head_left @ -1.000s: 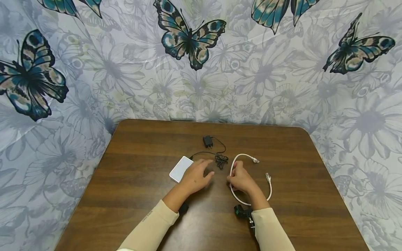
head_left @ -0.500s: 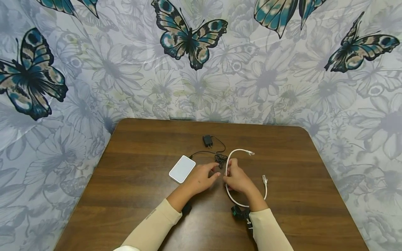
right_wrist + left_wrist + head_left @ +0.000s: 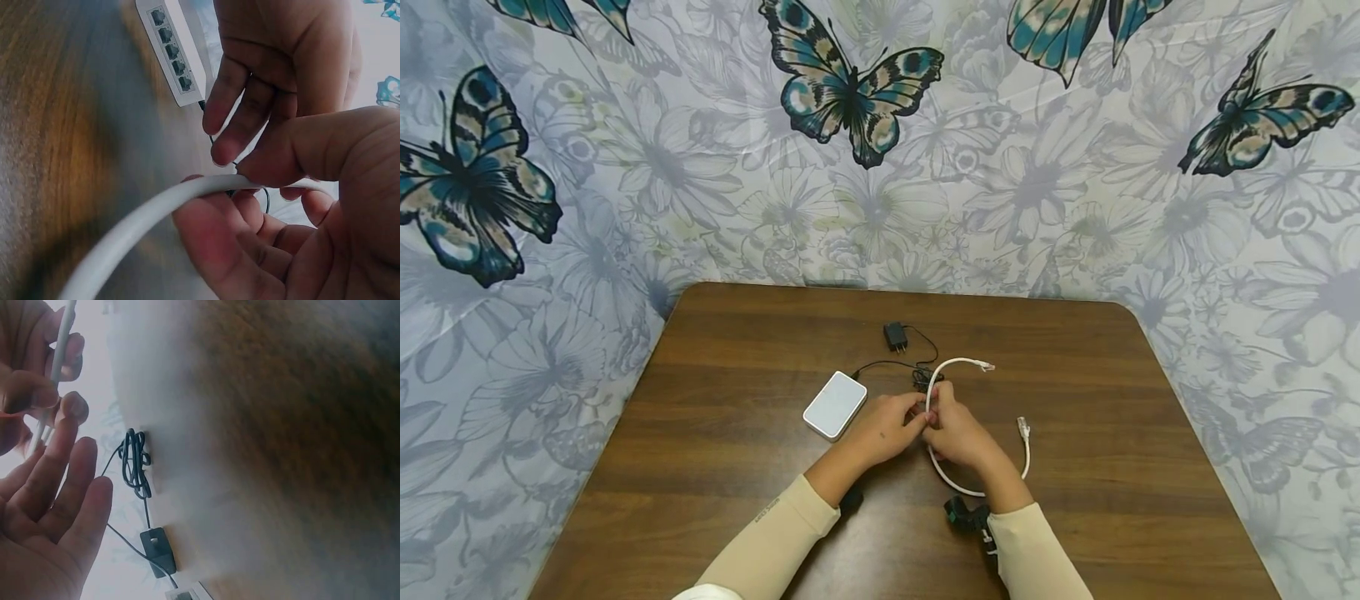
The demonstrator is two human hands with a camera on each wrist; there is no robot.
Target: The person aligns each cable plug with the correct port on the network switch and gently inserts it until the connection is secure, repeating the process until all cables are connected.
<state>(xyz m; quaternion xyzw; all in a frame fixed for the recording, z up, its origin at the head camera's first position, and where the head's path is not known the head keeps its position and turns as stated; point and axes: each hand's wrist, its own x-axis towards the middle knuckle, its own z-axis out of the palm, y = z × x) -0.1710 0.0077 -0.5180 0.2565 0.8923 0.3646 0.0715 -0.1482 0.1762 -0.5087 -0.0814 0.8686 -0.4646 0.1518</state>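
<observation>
A white network cable (image 3: 951, 483) with clear plugs is looped between the two hands. My right hand (image 3: 961, 433) pinches it between thumb and fingers; in the right wrist view the cable (image 3: 137, 225) curves toward the lower left. My left hand (image 3: 883, 429) meets the right at the cable, its thumb and index finger closed on it. The other left fingers (image 3: 78, 481) are held out fairly straight in the left wrist view. One plug (image 3: 985, 366) points away beyond the hands and the other plug (image 3: 1023, 427) sticks up right of the right wrist.
A white network switch (image 3: 835, 405) lies left of the hands; its row of several ports (image 3: 172, 52) shows in the right wrist view. A black cord bundle (image 3: 134, 464) and power adapter (image 3: 895, 336) lie behind on the brown table (image 3: 737, 333). A butterfly-print cloth (image 3: 880, 225) hangs behind.
My right hand has moved left with the cable. The left hand has moved right from beside the switch to meet it and take hold of the cable.
</observation>
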